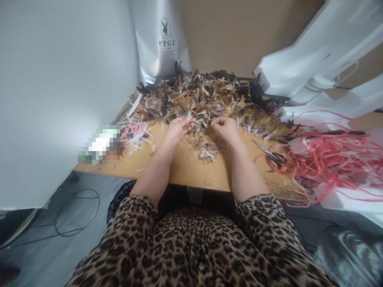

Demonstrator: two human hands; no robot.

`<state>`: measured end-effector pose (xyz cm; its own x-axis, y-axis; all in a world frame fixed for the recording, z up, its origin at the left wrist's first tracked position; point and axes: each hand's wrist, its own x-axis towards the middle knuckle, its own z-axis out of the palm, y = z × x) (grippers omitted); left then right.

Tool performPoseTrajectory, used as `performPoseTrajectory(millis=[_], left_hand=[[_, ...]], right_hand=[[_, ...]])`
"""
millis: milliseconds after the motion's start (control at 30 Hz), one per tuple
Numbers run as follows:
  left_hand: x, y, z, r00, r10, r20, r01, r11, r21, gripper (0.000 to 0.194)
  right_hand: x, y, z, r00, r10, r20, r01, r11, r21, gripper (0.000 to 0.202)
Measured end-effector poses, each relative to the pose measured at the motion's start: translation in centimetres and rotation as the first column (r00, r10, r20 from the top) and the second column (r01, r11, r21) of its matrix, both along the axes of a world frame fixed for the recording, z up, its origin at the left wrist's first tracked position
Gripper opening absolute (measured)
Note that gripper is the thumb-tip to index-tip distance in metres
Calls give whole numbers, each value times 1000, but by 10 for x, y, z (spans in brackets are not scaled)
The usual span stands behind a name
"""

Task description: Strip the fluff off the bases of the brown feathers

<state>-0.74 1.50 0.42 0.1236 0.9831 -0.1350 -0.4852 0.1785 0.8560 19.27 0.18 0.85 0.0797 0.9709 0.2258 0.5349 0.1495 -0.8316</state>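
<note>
A large heap of brown, black and white feathers [206,89] covers the back of the wooden tabletop [197,175]. At the heap's near edge, my left hand [179,129] pinches feathers between thumb and forefinger, their tips fanning away from me. My right hand [226,128] is a short way to the right, with its fingers curled and thumb against forefinger; what lies in that pinch, if anything, is too small to make out. Below and between the hands is a small loose pile of feathers [206,151].
Scissors [271,153] lie right of my right forearm, beside a tangle of red plastic strips [332,159]. Pink and white strips [134,131] lie at the left. A silver printed bag [163,44] stands behind the heap. A black cable [77,211] loops on the floor.
</note>
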Motion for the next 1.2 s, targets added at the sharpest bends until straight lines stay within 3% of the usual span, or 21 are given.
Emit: performPoseTrajectory(millis=[100,267,333,467,567,667,733,833,933,1067,1133,1200], left_hand=[[1,-1,0,1000,-14,-10,14,1000,-13,8],[3,-2,-2,997,-74,-19,73,997,-16,7],[4,-2,-3,994,-105,-24,105,994,-38,8],[5,-4,-2,984,-178,30,180,980,-82,5],[4,-6,1,967,-231,111,244,961,-129,4],[3,-8,5,950,-253,186,281,948,-149,11],[3,-8,6,943,-252,218,287,946,-149,14],[2,-6,5,947,-219,235,256,956,-142,15],[0,-3,1,969,-173,178,191,977,-94,7],[-1,-1,0,996,-74,40,74,997,3,6],[0,-1,1,999,-36,-17,36,998,48,9],[1,-2,2,998,-20,-62,25,996,84,13]], right_hand=[[7,14,-16,983,-161,-87,165,985,41,25],[1,22,-35,985,-130,-113,134,991,26,30],[-4,19,-32,981,-112,-158,121,991,52,25],[-14,8,-12,907,-86,-413,143,984,109,28],[-24,-3,1,894,-33,-447,136,970,200,25],[-33,-12,3,954,23,-299,86,935,345,22],[-36,-17,1,992,71,-100,-22,905,426,21],[-39,-21,-1,967,149,206,-227,870,438,19],[-41,-22,-1,944,158,288,-279,850,447,18],[-44,-18,-3,993,91,81,-118,886,448,24],[-44,-15,-3,992,65,-106,-25,939,342,22],[-43,-14,-1,951,76,-299,-33,989,145,22]])
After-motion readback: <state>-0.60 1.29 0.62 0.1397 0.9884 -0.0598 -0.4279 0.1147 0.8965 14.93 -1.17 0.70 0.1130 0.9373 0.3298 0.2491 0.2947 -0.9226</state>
